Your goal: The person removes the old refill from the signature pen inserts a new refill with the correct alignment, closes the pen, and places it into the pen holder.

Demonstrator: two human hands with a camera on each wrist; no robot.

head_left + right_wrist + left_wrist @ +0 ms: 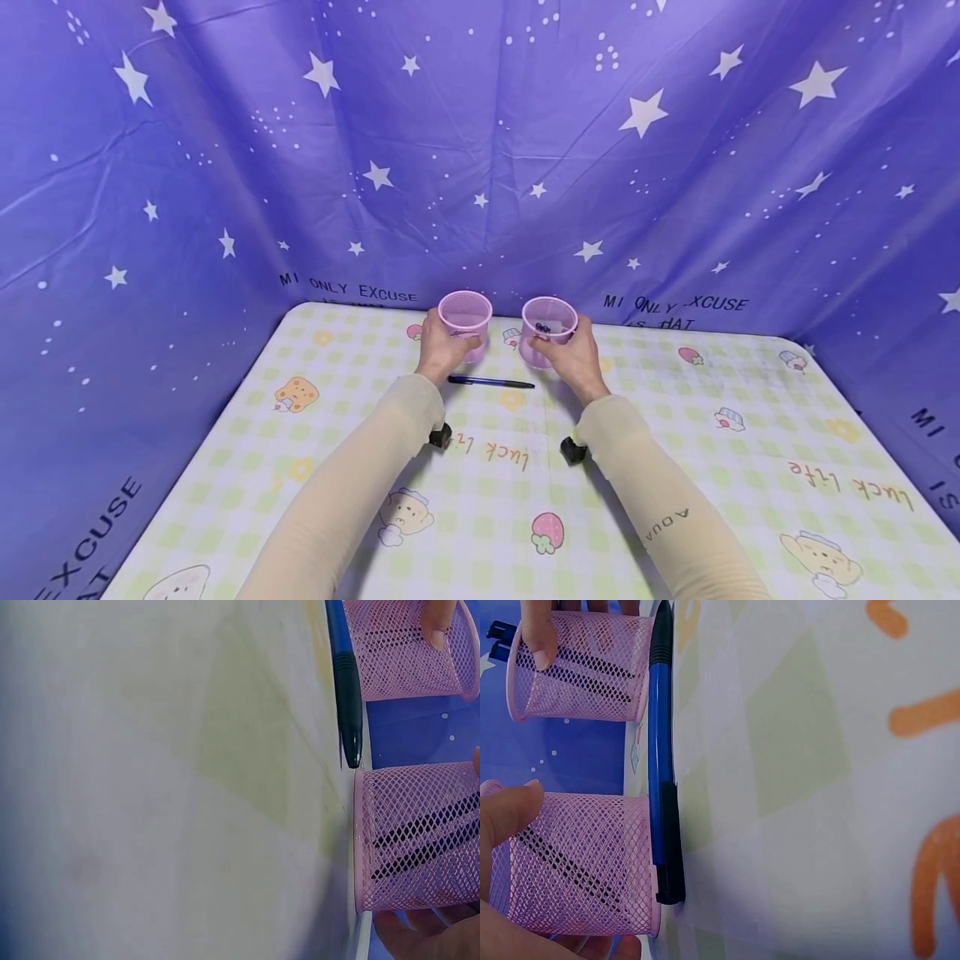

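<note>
Pen of blue-and-black plastic (491, 382) is lying crosswise; beyond it, left hand (442, 345) and right hand (576, 355) are curling round pink cylindrical mesh cups (592, 862) (420, 840) (seemingly for steadiness).

The right wrist view crops both pink cups (415, 838).

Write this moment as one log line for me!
left hand: grips left pink cup | right hand: grips right pink cup | blue pen: lies on tablecloth
</note>
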